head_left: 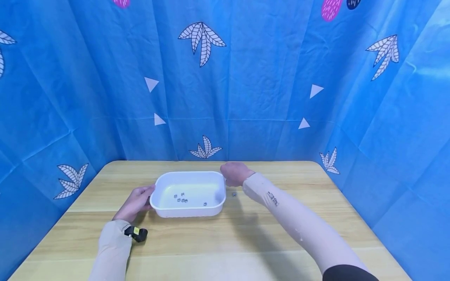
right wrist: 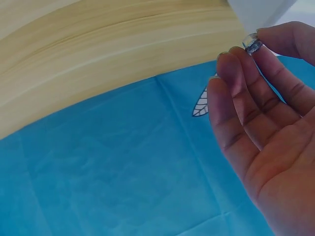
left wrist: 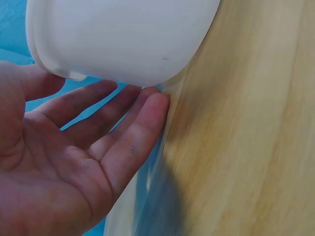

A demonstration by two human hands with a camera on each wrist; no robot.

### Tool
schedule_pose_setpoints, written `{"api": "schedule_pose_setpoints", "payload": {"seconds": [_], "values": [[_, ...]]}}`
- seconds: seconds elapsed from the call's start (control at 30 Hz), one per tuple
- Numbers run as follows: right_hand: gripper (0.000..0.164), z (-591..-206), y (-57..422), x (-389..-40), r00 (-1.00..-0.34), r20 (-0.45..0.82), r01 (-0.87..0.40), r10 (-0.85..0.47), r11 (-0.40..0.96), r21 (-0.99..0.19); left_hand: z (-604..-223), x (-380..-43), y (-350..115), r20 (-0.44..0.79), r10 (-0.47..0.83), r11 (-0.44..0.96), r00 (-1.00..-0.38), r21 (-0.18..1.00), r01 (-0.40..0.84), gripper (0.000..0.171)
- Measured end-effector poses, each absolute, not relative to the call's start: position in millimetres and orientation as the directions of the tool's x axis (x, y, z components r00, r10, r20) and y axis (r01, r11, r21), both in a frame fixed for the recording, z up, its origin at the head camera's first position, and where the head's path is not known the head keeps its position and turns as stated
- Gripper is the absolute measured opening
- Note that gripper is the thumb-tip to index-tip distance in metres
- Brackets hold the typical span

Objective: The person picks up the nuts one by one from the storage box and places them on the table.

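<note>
A white plastic basin [head_left: 188,212] sits on the wooden table. Inside it lie several small clear, shiny beads [head_left: 183,200]. At its left end my left hand [head_left: 135,201] holds the basin, thumb at the rim and fingertips against the outer wall, as the left wrist view shows. My right hand [head_left: 236,173] is beside the basin's far right corner. Between its thumb and index finger it pinches a clear faceted bead [right wrist: 252,44], visible in the right wrist view but hidden in the head view. Another small bead [head_left: 234,194] lies on the table right of the basin.
The light wooden table [head_left: 197,246] has rounded far corners. A blue patterned curtain [head_left: 246,93] hangs behind and along both sides. A small black device [head_left: 136,233] is strapped to the left wrist.
</note>
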State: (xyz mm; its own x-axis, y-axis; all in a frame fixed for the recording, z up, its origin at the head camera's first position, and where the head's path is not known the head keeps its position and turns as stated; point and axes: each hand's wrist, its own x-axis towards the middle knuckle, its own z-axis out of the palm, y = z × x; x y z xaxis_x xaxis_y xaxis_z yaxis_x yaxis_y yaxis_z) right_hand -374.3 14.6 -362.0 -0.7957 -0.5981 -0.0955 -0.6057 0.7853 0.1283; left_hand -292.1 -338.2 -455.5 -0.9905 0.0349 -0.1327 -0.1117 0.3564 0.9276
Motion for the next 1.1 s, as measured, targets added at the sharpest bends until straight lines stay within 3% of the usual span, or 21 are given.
{"api": "schedule_pose_setpoints", "payload": {"seconds": [0.13,0.37,1.1], "values": [[0.020,-364.2,22.7,-376.7,-0.794,-0.094,-0.608,-0.601,0.786,0.116,-454.1,-292.2,-337.6,-0.138,0.030,0.359,-0.990,0.926,-0.118,0.067],[0.011,-368.8,34.1,-377.1,-0.813,-0.128,-0.579,-0.568,0.812,0.071,-451.7,-293.5,-337.7,-0.147,0.029,0.372,-0.989,0.920,-0.125,0.070],[0.008,-403.1,52.0,-374.5,-0.835,-0.166,-0.536,-0.524,0.843,0.035,-453.4,-290.5,-335.8,-0.152,0.029,0.365,-0.988,0.922,-0.131,0.069]]}}
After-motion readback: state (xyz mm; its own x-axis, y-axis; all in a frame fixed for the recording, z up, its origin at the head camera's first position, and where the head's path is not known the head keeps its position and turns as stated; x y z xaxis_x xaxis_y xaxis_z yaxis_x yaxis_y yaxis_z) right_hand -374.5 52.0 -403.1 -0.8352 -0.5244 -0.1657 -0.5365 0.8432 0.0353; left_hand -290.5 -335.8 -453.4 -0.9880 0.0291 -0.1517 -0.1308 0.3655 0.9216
